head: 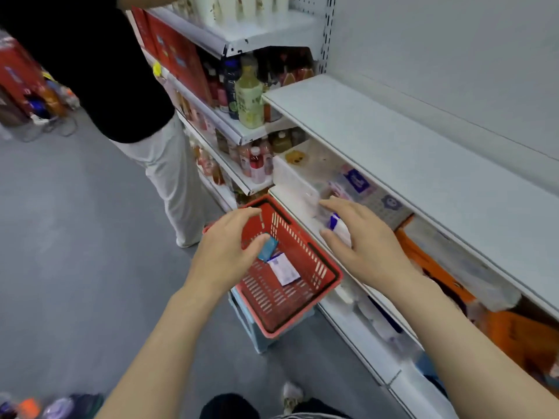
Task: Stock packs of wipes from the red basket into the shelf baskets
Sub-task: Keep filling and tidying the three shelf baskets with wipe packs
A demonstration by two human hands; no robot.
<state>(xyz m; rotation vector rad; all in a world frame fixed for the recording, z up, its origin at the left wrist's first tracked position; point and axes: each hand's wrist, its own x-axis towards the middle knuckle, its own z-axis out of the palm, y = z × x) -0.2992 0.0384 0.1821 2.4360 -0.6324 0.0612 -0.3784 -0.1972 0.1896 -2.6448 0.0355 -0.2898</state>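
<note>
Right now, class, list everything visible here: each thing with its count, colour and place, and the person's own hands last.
Red basket: one, red, on a pale blue stool beside the shelf.
Packs in it: one white; one blue, gripped by the left hand.
Wipes pack: one, white and purple, held by the right hand at the shelf.
Shelf basket: one, clear, holding purple packs.
Orange bins: several, further right.
Drink bottles: many, mixed colours, left shelves.
Bystander: one, black top, pale trousers.
Left hand; right hand.
</note>
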